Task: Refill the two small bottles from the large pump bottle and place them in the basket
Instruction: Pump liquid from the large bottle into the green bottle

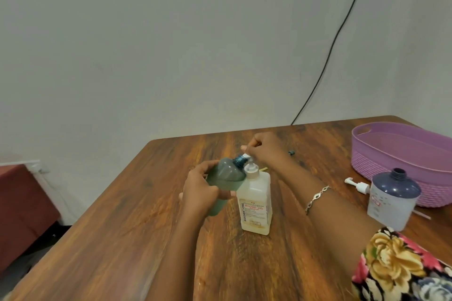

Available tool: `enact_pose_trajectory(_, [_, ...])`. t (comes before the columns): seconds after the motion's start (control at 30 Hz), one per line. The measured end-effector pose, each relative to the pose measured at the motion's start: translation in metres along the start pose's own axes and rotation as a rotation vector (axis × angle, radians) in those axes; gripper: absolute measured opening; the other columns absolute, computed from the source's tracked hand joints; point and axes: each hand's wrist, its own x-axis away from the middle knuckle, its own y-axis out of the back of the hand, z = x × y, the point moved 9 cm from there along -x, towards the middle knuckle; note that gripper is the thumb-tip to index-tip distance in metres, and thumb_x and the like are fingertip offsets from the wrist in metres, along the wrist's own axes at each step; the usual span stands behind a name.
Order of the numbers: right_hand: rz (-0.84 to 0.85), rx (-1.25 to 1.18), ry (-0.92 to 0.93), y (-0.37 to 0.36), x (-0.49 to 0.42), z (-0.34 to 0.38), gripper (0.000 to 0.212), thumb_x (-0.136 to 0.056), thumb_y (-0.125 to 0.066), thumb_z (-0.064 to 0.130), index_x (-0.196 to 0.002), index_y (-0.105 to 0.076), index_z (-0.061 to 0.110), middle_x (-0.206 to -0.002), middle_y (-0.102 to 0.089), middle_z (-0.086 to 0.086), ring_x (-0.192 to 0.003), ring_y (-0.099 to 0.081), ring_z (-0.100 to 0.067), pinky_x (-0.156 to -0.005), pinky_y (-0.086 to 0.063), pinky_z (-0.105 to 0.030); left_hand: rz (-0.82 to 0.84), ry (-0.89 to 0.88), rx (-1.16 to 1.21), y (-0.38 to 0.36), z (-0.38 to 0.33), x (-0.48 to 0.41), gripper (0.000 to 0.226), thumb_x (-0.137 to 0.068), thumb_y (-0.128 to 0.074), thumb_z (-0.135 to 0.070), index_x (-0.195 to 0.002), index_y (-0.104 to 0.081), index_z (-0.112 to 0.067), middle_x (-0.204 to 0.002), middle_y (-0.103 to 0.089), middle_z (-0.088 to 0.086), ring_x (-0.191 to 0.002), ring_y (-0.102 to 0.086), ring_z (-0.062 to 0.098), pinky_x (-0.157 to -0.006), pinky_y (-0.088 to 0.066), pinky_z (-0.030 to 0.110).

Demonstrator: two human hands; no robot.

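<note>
Right now your left hand [200,190] grips the green bottle [225,178], tilted up and right so its neck meets the spout [246,156]. Your right hand [264,151] curls over the head of the pump bottle [256,208], upright on the counter [171,239]; the basket [391,134] is far right.

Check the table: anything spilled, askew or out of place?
No spill visible. The white bottle stands uncapped beside the basket, a loose pump lying next to it, and a small dark cap sits alone beyond the right hand.
</note>
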Motion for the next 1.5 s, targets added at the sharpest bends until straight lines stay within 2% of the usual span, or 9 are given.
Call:
enact_pose_trajectory(0.17, [-0.112, 0.010, 0.089, -0.003, 0.006, -0.002, 0.032, -0.085, -0.062, 0.016, -0.057, -0.047, 0.016, -0.057, -0.049, 0.006, -0.054, -0.045, -0.007, -0.058, -0.042, -0.025, 0.000, 0.010, -0.019, -0.003, 0.007, -0.002, 0.067, -0.050, -0.085, -0.002, -0.104, -0.058, -0.031, -0.110, -0.060, -0.006, -0.102, -0.054, 0.017, -0.093, -0.044, 0.047])
enact_pose_trajectory(0.33, [-0.020, 0.027, 0.065, -0.005, 0.001, -0.004, 0.030, -0.086, -0.062, 0.019, -0.060, -0.047, 0.017, -0.062, -0.051, 0.006, -0.059, -0.047, -0.007, -0.060, -0.042, -0.024, 0.008, 0.014, 0.019, -0.004, 0.007, -0.005, 0.068, -0.050, -0.083, 0.004, -0.105, -0.061, -0.029, -0.110, -0.060, -0.003, -0.104, -0.054, 0.021, -0.091, -0.047, 0.049])
enact_pose_trajectory(0.5, [0.001, 0.102, 0.060, 0.001, -0.005, 0.006, 0.029, -0.085, -0.063, 0.024, -0.061, -0.048, 0.018, -0.063, -0.053, 0.009, -0.055, -0.046, -0.002, -0.048, -0.032, -0.017, 0.016, -0.015, 0.018, -0.002, -0.001, -0.008, 0.068, -0.049, -0.085, 0.002, -0.100, -0.056, -0.033, -0.101, -0.057, -0.014, -0.105, -0.053, 0.019, -0.093, -0.046, 0.049])
enact_pose_trajectory(0.8, [-0.011, 0.165, 0.102, -0.011, 0.004, 0.012, 0.032, -0.088, -0.059, 0.022, -0.060, -0.045, 0.019, -0.070, -0.054, 0.003, -0.073, -0.054, -0.016, -0.075, -0.048, -0.035, 0.004, 0.024, 0.041, -0.001, 0.012, -0.003, 0.064, -0.050, -0.084, 0.003, -0.097, -0.059, -0.034, -0.105, -0.060, -0.009, -0.105, -0.055, 0.021, -0.090, -0.048, 0.048])
enact_pose_trajectory(0.97, [0.049, 0.088, 0.040, -0.002, 0.000, 0.014, 0.029, -0.086, -0.062, 0.020, -0.060, -0.050, 0.017, -0.066, -0.053, 0.007, -0.059, -0.047, -0.003, -0.054, -0.039, -0.019, 0.013, 0.005, 0.033, 0.000, 0.001, -0.004, 0.067, -0.051, -0.085, 0.001, -0.105, -0.059, -0.031, -0.109, -0.060, -0.006, -0.105, -0.055, 0.022, -0.091, -0.047, 0.050])
enact_pose_trajectory(1.2, [-0.024, 0.013, 0.049, -0.005, 0.008, -0.003, 0.031, -0.086, -0.062, 0.017, -0.059, -0.046, 0.016, -0.062, -0.050, 0.007, -0.066, -0.054, -0.010, -0.071, -0.047, -0.030, 0.045, 0.000, 0.028, -0.007, 0.011, -0.001, 0.072, -0.050, -0.084, 0.005, -0.116, -0.061, -0.016, -0.111, -0.061, -0.001, -0.102, -0.055, 0.018, -0.087, -0.049, 0.040])
enact_pose_trajectory(1.3, [0.005, -0.003, 0.029, -0.002, 0.005, 0.001, 0.028, -0.085, -0.063, 0.020, -0.061, -0.049, 0.015, -0.064, -0.053, 0.007, -0.063, -0.053, -0.009, -0.063, -0.046, -0.026, 0.051, -0.001, 0.060, -0.007, 0.005, 0.001, 0.065, -0.053, -0.082, 0.005, -0.106, -0.059, -0.025, -0.104, -0.059, -0.009, -0.097, -0.054, 0.014, -0.075, -0.046, 0.030])
enact_pose_trajectory(1.4, [0.033, 0.048, 0.014, 0.003, -0.002, 0.008, 0.031, -0.084, -0.065, 0.020, -0.057, -0.050, 0.017, -0.064, -0.056, 0.007, -0.056, -0.049, -0.003, -0.051, -0.037, -0.019, 0.047, -0.018, 0.075, -0.006, -0.002, -0.001, 0.067, -0.052, -0.082, 0.006, -0.104, -0.057, -0.028, -0.105, -0.059, -0.008, -0.102, -0.054, 0.017, -0.086, -0.048, 0.038])
enact_pose_trajectory(1.5, [0.025, 0.064, -0.003, -0.002, 0.000, 0.003, 0.034, -0.085, -0.064, 0.022, -0.055, -0.048, 0.017, -0.061, -0.054, 0.006, -0.055, -0.048, -0.004, -0.053, -0.041, -0.020, 0.044, -0.002, 0.067, -0.005, 0.002, -0.002, 0.066, -0.052, -0.082, 0.006, -0.103, -0.057, -0.028, -0.104, -0.059, -0.008, -0.101, -0.055, 0.018, -0.085, -0.048, 0.039])
